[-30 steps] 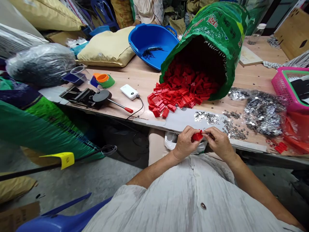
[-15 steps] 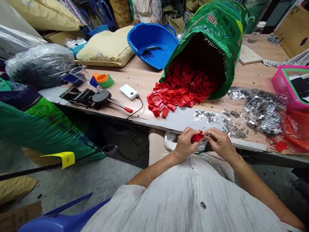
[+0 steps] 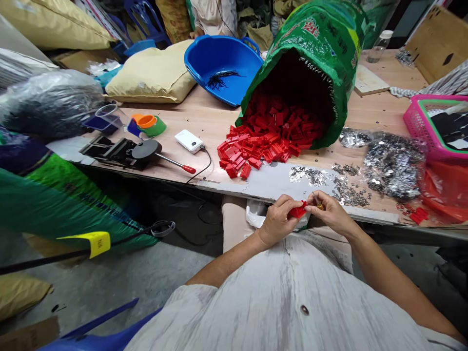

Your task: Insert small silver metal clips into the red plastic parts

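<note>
My left hand (image 3: 278,219) is closed round a small red plastic part (image 3: 298,210), holding it just off the table's front edge, above my lap. Pressed close to the right end of that part are the pinched fingertips of my right hand (image 3: 327,210). A small yellowish and metallic piece (image 3: 320,206) shows between its fingers; its kind I cannot make out. Ahead, a heap of similar red parts (image 3: 270,141) spills from the mouth of a green sack (image 3: 340,112). Small shiny metal pieces (image 3: 312,175) lie scattered on a grey sheet (image 3: 268,183) beyond my hands.
A blue basin (image 3: 234,63) with black strips stands behind the heap. To the left are a white power bank (image 3: 189,140) with a cable and a black lever device (image 3: 124,152). Bagged metal pieces (image 3: 393,165) and a pink basket (image 3: 420,129) sit on the right.
The whole view has shifted a little, so the table appears further left. My right fingers have changed their grip, and the yellowish piece shows more clearly. The left hand still holds the red part.
</note>
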`<action>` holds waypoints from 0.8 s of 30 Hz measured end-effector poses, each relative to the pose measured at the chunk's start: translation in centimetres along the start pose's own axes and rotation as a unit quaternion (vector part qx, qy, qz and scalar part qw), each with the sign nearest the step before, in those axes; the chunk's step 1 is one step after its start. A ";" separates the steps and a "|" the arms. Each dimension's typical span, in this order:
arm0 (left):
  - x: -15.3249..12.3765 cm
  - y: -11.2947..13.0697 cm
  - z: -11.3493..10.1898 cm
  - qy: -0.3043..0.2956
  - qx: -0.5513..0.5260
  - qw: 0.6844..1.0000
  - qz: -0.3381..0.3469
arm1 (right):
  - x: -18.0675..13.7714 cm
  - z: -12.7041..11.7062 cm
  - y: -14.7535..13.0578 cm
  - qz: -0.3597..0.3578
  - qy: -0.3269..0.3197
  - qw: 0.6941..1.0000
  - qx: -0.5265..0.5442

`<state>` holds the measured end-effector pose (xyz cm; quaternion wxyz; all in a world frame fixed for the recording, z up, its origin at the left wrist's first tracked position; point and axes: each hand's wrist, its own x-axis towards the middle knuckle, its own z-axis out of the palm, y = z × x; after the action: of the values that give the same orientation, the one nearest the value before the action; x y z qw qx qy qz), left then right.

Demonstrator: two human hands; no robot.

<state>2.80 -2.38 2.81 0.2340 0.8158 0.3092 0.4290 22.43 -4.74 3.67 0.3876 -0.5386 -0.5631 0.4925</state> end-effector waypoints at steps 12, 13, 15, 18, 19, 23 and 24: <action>0.1 -1.3 0.4 -0.043 -0.113 0.989 -0.082 | 0.2 -0.7 1.6 0.010 -0.016 0.998 -0.055; 0.2 -1.4 0.3 -0.043 -0.130 0.985 -0.106 | 0.4 -1.2 1.5 0.006 0.000 0.996 -0.090; 0.5 -1.6 0.2 -0.044 -0.170 0.973 -0.150 | 1.1 -2.5 1.3 -0.005 0.053 0.979 -0.197; 0.7 -1.9 0.0 -0.044 -0.239 0.950 -0.196 | 2.5 -4.0 1.4 -0.027 0.116 0.921 -0.370; 0.7 -1.9 0.0 -0.042 -0.264 0.940 -0.212 | 3.0 -4.3 1.6 -0.036 0.118 0.906 -0.406; 0.5 -1.9 -0.1 -0.041 -0.378 0.868 -0.320 | 5.0 -4.1 2.0 -0.060 0.090 0.885 -0.454; 0.5 -1.9 -0.1 -0.040 -0.401 0.847 -0.347 | 5.4 -4.0 2.0 -0.059 0.086 0.882 -0.460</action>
<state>2.34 -0.68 1.88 0.6866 0.5073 0.3631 0.3733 26.08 0.99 2.06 0.1711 -0.6623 -0.7218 0.1058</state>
